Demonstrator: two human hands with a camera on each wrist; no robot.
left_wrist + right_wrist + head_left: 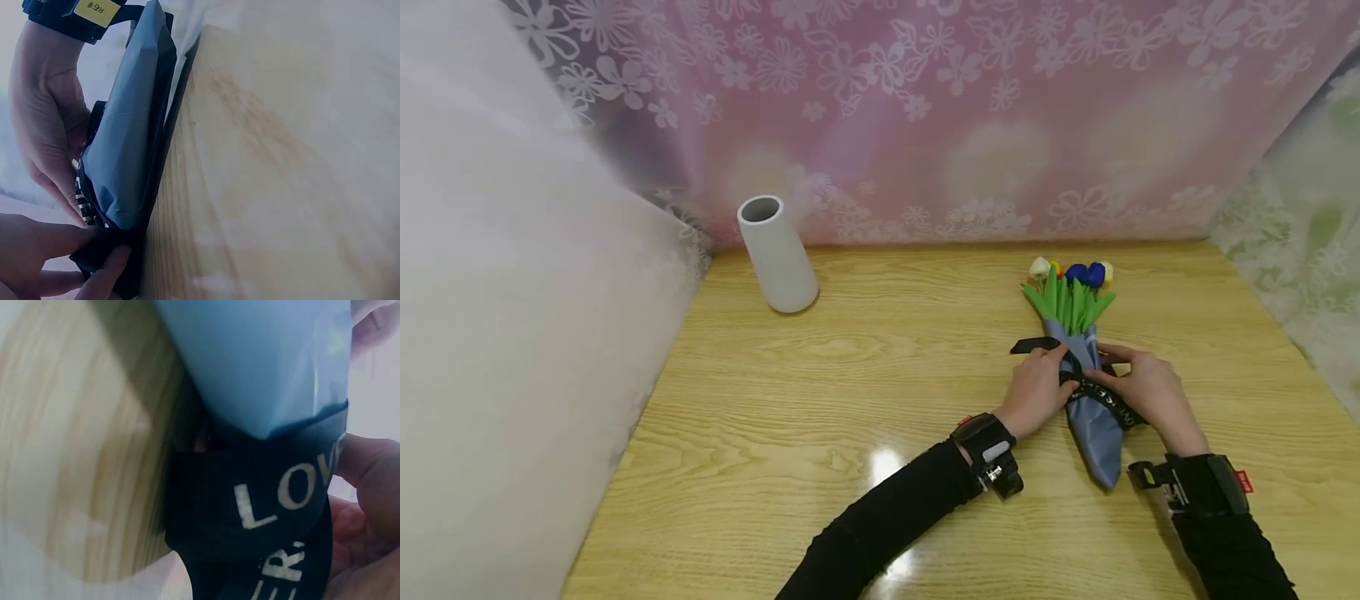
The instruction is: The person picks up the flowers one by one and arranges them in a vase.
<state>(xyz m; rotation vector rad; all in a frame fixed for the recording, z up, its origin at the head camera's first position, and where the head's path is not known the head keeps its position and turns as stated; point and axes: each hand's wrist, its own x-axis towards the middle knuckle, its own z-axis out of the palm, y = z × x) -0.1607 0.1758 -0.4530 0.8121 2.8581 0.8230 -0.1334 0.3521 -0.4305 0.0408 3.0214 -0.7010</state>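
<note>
Here's the bouquet [1081, 337], lying on the wooden table [820, 400], its tulip heads near the back edge, paper tip toward the person. At its left side, the left hand [1036, 387] pinches the black ribbon [1111, 400] in a narrow grip! On its right, the right hand [1150, 392] touches that ribbon; can't tell if it's pinched. Broad wood runs left of the bouquet to the white vase [782, 262]; a narrower stretch lies right, toward the side edge.
</note>
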